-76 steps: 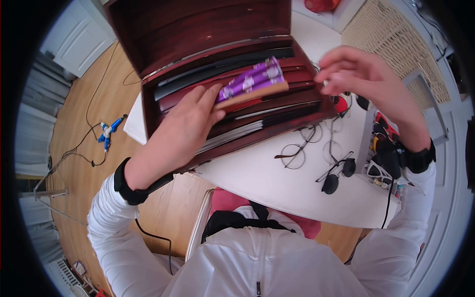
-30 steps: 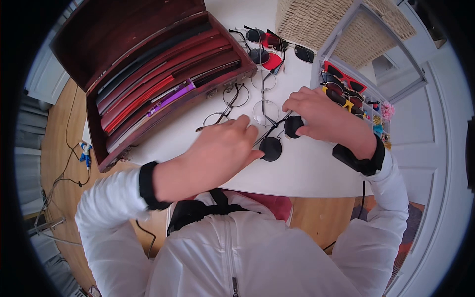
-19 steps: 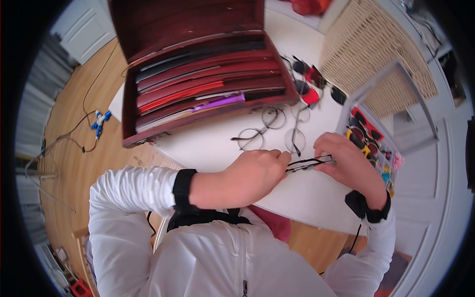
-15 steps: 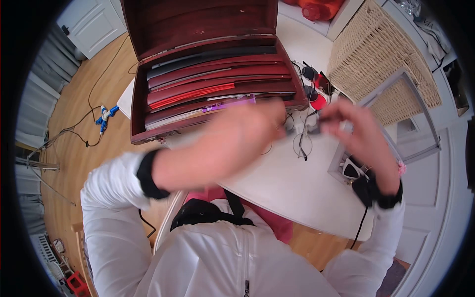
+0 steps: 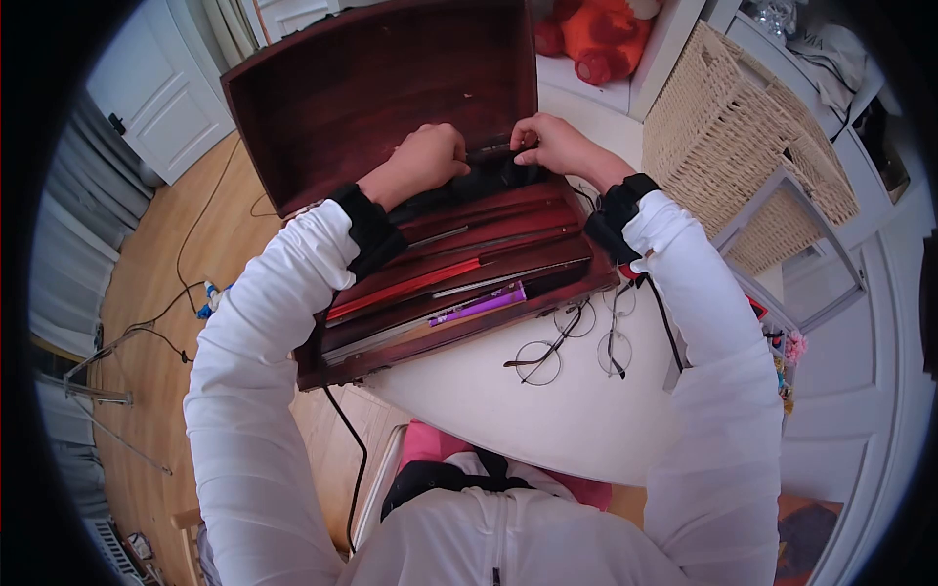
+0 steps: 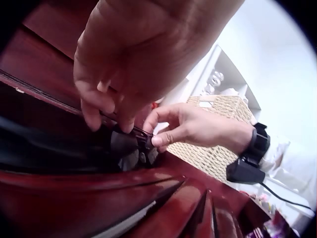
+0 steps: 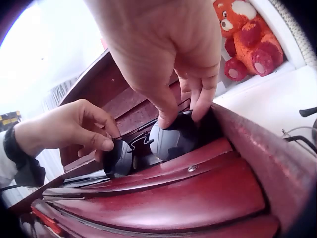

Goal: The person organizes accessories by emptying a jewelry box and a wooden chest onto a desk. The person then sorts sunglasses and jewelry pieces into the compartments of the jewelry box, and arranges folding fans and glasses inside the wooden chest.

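Observation:
Both hands hold a pair of round black sunglasses (image 7: pixel 171 139) at the rear slot of an open dark red wooden box (image 5: pixel 391 78). In the right wrist view, my right hand (image 5: pixel 565 151) pinches one lens at its upper edge. My left hand (image 5: pixel 420 161) grips the other lens at its outer side. The folded temples (image 6: pixel 147 133) show in the left wrist view, close over the black lining. Red dividers (image 7: pixel 198 191) run along the box in front of the glasses. A purple patterned strip (image 5: pixel 479 303) lies in the front slot.
Two pairs of round clear glasses (image 5: pixel 537 361) (image 5: pixel 616 352) lie on the white table (image 5: pixel 586 430) in front of the box. A wicker basket (image 5: pixel 723 137) stands at the back right, near a clear-lidded case (image 5: pixel 850 283). An orange plush bear (image 5: pixel 611 44) sits behind.
Both hands have picked up the round sunglasses from the table, folded them and carried them left and back into the box. Earlier, the left hand set the purple item down in the front slot.

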Tool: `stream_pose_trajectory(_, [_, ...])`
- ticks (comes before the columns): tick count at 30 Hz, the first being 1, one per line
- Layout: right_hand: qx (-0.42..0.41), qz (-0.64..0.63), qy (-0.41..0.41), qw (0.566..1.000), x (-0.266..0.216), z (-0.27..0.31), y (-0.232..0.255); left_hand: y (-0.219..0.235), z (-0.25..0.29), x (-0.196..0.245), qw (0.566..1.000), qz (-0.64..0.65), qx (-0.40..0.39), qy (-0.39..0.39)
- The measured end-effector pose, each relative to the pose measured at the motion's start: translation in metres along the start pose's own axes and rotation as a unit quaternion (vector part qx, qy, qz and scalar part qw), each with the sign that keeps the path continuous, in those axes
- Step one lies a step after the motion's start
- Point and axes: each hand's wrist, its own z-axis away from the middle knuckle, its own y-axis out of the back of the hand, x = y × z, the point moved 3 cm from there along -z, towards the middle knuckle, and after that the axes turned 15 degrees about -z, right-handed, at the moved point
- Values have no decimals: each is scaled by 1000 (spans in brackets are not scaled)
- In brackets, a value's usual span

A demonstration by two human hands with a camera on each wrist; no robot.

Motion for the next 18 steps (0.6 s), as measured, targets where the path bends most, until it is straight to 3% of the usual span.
stream_pose_trajectory(1, [-3, -3, -8, 1000, -2, 1, 1, -2, -1, 0, 1000, 5, -7, -1])
stream_pose_trajectory(3, [-5, 89, 45, 995, -7, 4, 1, -3, 2, 4, 995, -65, 56, -48])
stream_pose_trajectory(7, [12, 112, 41, 993, -10, 7, 0, -6, -1, 6, 999, -11, -35, 13])
stream_pose_trajectory(9, [16, 153, 15, 988, -15, 11, 1, -8, -1, 6, 992, -118, 49, -19])
stream_pose_trajectory(11, [37, 252, 38, 966, -22, 20, 5, -8, -1, 7, 991, -117, 50, -49])
stream_pose_trajectory(13, [48, 249, 57, 966, -23, 36, 15, -6, 2, 8, 983, -112, 145, -24])
stream_pose_trajectory(15, [71, 245, 76, 964, -38, 63, 37, 27, 13, 17, 961, -136, 211, -114])
stream_pose_trajectory(16, [36, 217, 59, 974, -57, 90, 49, 66, 38, 35, 991, -38, 82, -95])
stream_pose_trajectory(17, [7, 182, 43, 982, -76, 116, 60, 94, 62, 52, 994, 51, -56, -73])
stream_pose_trajectory(18, [-7, 194, -9, 981, -89, 138, 70, 94, 63, 56, 993, 32, -71, -94])
